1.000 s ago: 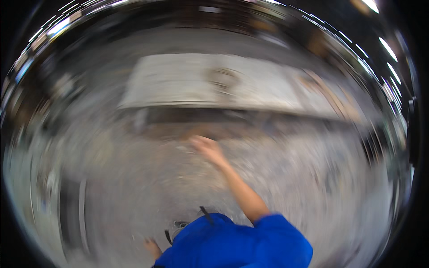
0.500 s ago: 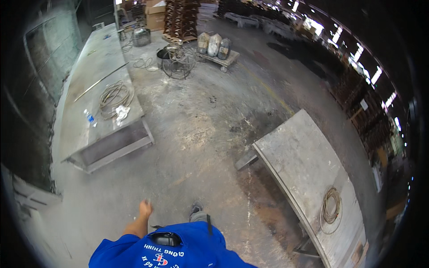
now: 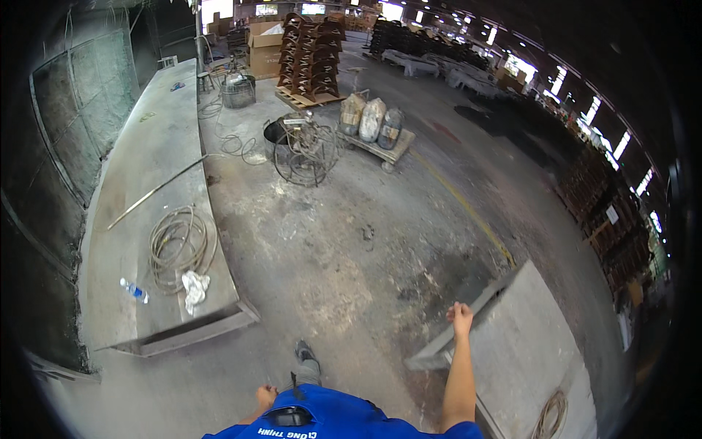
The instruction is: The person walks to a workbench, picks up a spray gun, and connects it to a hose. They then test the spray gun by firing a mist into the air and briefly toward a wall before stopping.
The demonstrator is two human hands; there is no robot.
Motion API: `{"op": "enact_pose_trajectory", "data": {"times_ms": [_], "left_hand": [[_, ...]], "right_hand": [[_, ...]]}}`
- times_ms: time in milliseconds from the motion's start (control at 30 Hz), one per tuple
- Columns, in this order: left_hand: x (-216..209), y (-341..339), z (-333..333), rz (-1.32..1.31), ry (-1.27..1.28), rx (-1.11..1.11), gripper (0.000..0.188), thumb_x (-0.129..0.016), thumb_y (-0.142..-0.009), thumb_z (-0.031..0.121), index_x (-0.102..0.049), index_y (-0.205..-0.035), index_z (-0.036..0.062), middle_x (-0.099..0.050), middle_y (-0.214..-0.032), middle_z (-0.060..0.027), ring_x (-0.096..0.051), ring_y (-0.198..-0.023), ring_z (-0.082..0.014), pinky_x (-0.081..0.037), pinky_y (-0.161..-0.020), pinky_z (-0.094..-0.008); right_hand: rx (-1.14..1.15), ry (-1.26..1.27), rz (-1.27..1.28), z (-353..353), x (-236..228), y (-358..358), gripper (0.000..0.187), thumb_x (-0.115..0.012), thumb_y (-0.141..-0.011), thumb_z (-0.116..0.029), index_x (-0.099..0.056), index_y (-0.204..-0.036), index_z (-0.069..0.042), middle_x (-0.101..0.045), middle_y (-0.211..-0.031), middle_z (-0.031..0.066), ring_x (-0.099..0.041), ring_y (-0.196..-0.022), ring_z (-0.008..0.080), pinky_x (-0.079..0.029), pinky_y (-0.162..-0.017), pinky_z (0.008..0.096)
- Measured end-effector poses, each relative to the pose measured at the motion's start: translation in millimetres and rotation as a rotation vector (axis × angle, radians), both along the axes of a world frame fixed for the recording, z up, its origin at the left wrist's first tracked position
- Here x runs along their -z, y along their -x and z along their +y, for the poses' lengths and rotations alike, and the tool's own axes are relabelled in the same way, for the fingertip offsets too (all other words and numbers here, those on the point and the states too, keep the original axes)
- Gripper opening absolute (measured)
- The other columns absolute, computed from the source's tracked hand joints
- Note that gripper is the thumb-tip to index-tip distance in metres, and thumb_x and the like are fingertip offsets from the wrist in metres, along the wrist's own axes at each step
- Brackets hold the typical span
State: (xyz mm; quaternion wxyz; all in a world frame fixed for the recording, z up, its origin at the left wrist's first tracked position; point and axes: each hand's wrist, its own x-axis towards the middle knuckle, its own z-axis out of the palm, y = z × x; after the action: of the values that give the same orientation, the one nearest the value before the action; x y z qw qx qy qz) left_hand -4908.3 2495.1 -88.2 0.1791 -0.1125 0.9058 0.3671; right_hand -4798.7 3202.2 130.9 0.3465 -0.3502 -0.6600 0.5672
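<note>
Both coils lie in loops on the furniture, one hose coil (image 3: 155,249) on the left bench (image 3: 139,175), the other coil (image 3: 561,410) at the near end of the right table (image 3: 534,336), and neither is in hand! A crumpled white cloth (image 3: 195,287) sits against the left coil, a plastic bottle (image 3: 134,290) lies just left of it, and a long rod (image 3: 157,192) rests farther up the bench. So no lifting or carrying is under way, as I judge it; how much is finished or left, these resting things don't show.

To the grip: the right hand (image 3: 460,314) is out front, fingers curled inward, with nothing visible in them. It appears over the right table's far left corner, nearest that edge; contact, I can't tell, nor how tightly the fingers close. And the left hand (image 3: 267,396), low beside the blue shirt (image 3: 351,413), shows no object either; its fingers are too small to read.
</note>
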Motion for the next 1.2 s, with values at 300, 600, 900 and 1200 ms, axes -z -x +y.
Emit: {"op": "enact_pose_trajectory", "data": {"times_ms": [300, 600, 900, 1200], "left_hand": [[-98, 442, 161, 0.134, -0.480, -0.223, 0.029, -0.069, -0.101, 0.019, -0.065, -0.082, -0.0015, -0.067, -0.062, -0.0102, -0.060, -0.047, -0.0150, -0.045, -0.044, -0.0325], [-205, 709, 318, 0.084, -0.771, -0.271, 0.032, -0.075, -0.099, 0.026, -0.066, -0.079, 0.0024, -0.064, -0.061, -0.0055, -0.054, -0.045, -0.0089, -0.036, -0.039, -0.0254], [-276, 961, 417, 0.106, -0.911, -0.147, 0.018, -0.072, -0.100, 0.017, -0.070, -0.093, 0.0004, -0.070, -0.072, -0.0055, -0.058, -0.056, -0.0097, -0.046, -0.052, -0.0264], [-294, 1229, 389, 0.179, -0.846, -0.089, 0.023, -0.077, -0.097, 0.017, -0.065, -0.082, 0.0045, -0.065, -0.067, -0.0025, -0.056, -0.055, -0.0074, -0.043, -0.051, -0.0250]], "right_hand": [[-0.393, 0.513, -0.788, -175, 205, 137, 0.019, -0.069, -0.089, -0.018, -0.074, -0.099, -0.003, -0.073, -0.082, 0.0120, -0.071, -0.070, 0.0269, -0.055, -0.059, 0.0486], [-0.395, 0.579, -0.991, -64, 227, 445, 0.018, -0.062, -0.092, -0.014, -0.073, -0.094, 0.000, -0.073, -0.087, 0.0170, -0.071, -0.072, 0.0289, -0.056, -0.060, 0.0483], [-0.185, 0.277, -0.518, 223, 152, 974, 0.023, -0.058, -0.099, -0.016, -0.071, -0.097, 0.002, -0.074, -0.086, 0.0141, -0.071, -0.072, 0.0261, -0.057, -0.061, 0.0415], [-0.392, 0.087, -0.095, 134, 14, 1425, 0.019, -0.068, -0.102, -0.023, -0.066, -0.098, -0.004, -0.066, -0.081, 0.0057, -0.068, -0.065, 0.0166, -0.055, -0.060, 0.0311]]}}
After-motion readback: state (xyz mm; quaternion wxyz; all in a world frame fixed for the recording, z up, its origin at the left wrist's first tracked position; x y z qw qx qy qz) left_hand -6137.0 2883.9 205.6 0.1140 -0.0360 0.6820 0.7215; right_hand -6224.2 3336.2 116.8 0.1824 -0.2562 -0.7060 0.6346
